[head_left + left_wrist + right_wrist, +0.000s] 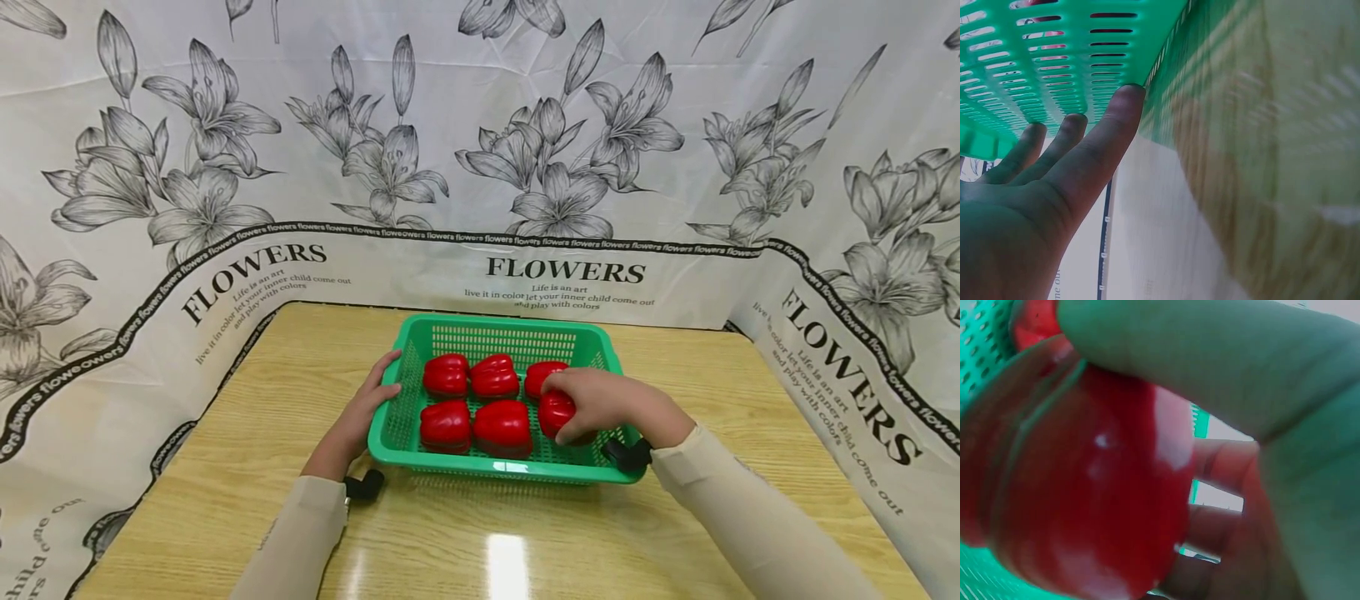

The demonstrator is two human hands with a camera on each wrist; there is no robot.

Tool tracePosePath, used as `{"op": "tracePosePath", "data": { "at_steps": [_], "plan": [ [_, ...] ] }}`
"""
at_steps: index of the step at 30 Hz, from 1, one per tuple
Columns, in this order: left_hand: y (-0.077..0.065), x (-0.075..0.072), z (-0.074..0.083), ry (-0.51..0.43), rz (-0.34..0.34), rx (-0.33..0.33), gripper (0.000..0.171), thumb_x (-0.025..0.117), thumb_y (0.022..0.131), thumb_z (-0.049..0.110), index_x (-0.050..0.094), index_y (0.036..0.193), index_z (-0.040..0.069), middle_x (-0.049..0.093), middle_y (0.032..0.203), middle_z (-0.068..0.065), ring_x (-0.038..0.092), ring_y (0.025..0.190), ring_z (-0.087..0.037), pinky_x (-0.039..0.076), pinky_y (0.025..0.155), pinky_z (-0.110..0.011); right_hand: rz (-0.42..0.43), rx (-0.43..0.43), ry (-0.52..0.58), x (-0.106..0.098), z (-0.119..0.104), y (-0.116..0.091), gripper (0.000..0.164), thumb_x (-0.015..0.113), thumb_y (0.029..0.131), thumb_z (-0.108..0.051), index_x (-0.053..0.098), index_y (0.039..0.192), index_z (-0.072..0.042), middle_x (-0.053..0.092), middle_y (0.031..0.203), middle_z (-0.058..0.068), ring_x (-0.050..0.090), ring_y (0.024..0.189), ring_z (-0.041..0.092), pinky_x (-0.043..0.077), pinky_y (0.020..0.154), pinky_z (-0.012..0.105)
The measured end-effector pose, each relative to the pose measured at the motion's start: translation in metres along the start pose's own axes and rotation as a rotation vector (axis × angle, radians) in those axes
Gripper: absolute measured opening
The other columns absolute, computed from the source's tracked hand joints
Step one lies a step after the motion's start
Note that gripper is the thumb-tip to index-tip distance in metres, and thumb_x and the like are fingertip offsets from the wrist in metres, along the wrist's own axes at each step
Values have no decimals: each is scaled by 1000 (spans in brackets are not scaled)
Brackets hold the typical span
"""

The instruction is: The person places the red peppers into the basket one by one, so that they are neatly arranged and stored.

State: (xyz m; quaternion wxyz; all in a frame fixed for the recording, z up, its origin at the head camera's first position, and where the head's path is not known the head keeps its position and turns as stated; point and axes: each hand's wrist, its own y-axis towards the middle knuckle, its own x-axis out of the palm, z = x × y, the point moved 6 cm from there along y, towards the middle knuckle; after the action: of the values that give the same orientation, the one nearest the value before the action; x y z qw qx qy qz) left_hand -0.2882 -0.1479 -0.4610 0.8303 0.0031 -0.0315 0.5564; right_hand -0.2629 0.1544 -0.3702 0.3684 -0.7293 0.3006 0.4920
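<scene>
A green plastic basket (pixel 513 471) holds several red bell peppers, among them a front-left one (pixel 446 427) and a front-middle one (pixel 502 429). My right hand (pixel 603 402) reaches in over the basket's right side and grips a red bell pepper (pixel 555 414). In the right wrist view that pepper (pixel 1091 481) sits between thumb and fingers. Another pepper (pixel 543 377) is just behind it, partly covered by the hand. My left hand (pixel 365 408) holds the basket's left side, its thumb over the rim. In the left wrist view its fingers (pixel 1094 150) lie against the slotted outer wall.
The basket stands on a wood-grain table (pixel 450 533). Behind and at both sides hangs a white flower-printed cloth (pixel 420 267). A black wrist mount (pixel 628 454) on the right arm is by the basket's front-right corner; another (pixel 365 485) is on the left wrist.
</scene>
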Motion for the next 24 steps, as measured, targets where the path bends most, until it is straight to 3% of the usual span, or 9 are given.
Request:
{"op": "tracePosePath", "data": {
  "at_steps": [8, 13, 18, 24],
  "plan": [
    [-7, 8, 17, -11, -29, 5, 52, 34, 98, 21, 12, 144, 35, 10, 151, -6, 33, 128, -43, 46, 88, -43, -96, 31, -30, 9, 6, 12, 52, 80, 62, -33, 54, 105, -19, 56, 92, -7, 50, 84, 13, 45, 72, 31],
    [-2, 4, 11, -27, -25, 16, 52, 35, 98, 22, 14, 143, 38, 11, 150, -6, 35, 127, -41, 47, 87, -43, -128, 45, -21, 12, 5, 14, 53, 81, 61, -31, 54, 106, -17, 56, 92, -5, 50, 83, 14, 45, 71, 31],
    [3, -1, 0, -22, -7, 19, 50, 39, 97, 28, 18, 140, 43, 13, 150, -2, 37, 126, -39, 47, 86, -43, -121, 20, -93, 13, 0, 16, 53, 80, 61, -33, 56, 105, -17, 54, 96, -3, 49, 84, 14, 44, 72, 32],
    [1, -1, 2, -10, -9, 11, 50, 38, 97, 29, 17, 140, 43, 12, 150, -3, 35, 127, -40, 46, 87, -44, -128, 12, -139, 17, -5, 19, 53, 81, 60, -34, 57, 103, -17, 55, 91, -4, 48, 82, 14, 44, 73, 33]
  ]
}}
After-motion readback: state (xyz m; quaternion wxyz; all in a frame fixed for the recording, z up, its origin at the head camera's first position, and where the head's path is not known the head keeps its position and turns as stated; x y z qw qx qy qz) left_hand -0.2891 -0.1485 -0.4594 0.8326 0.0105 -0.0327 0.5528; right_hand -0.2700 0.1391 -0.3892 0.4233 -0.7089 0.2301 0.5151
